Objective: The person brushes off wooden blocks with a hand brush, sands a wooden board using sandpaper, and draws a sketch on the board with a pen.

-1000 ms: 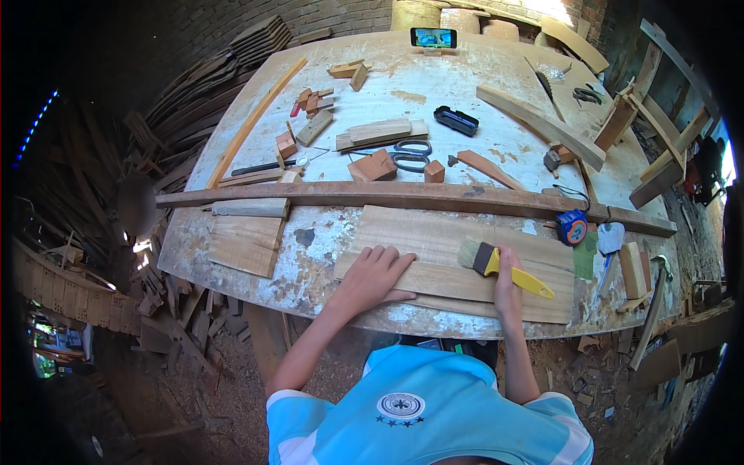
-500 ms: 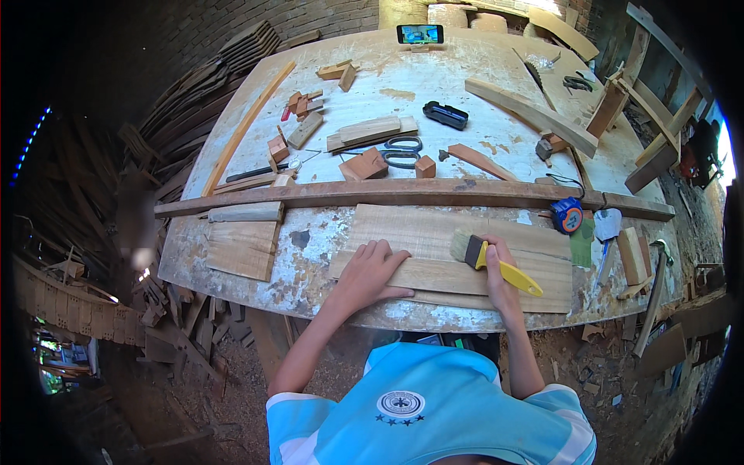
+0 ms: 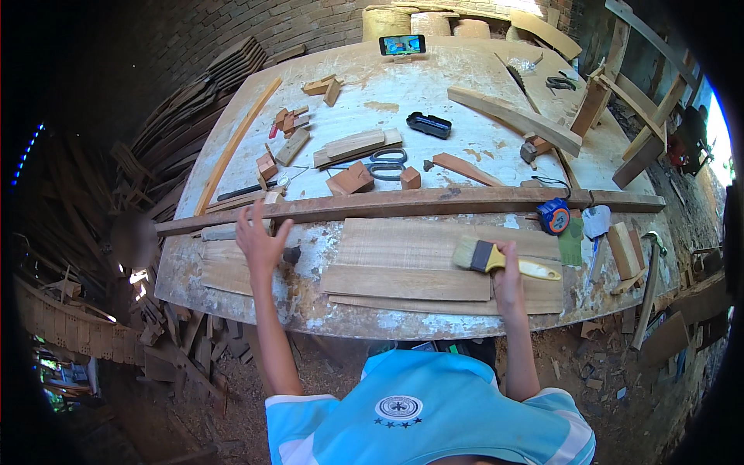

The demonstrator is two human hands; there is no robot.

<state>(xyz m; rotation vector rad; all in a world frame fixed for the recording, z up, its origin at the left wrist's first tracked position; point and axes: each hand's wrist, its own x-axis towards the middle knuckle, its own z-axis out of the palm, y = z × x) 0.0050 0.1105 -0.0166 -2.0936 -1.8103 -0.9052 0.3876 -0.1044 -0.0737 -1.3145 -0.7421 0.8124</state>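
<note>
My right hand (image 3: 508, 273) grips a paintbrush (image 3: 535, 268) by its yellow handle, its pale bristles pointing left above a wide wooden board (image 3: 411, 239). On that board's lower part lies a narrower wooden strip (image 3: 403, 283). My left hand (image 3: 262, 239) is raised over the left side of the table with fingers spread, holding nothing that I can see. Close beside it, partly covered by the hand, are a small flat board (image 3: 225, 266) and a thin wooden piece (image 3: 221, 231) along its top edge.
A long wooden beam (image 3: 403, 204) crosses the table (image 3: 325, 318) behind the boards. A blue tape measure (image 3: 553, 216) sits against it, with a hammer (image 3: 651, 291) at the right edge. Beyond lie scissors (image 3: 385, 165), wood blocks (image 3: 350, 179), and a propped phone (image 3: 402, 45).
My left hand has lifted off the narrow strip and moved left, toward the small board. The paintbrush has turned, its handle now pointing right rather than down to the right.
</note>
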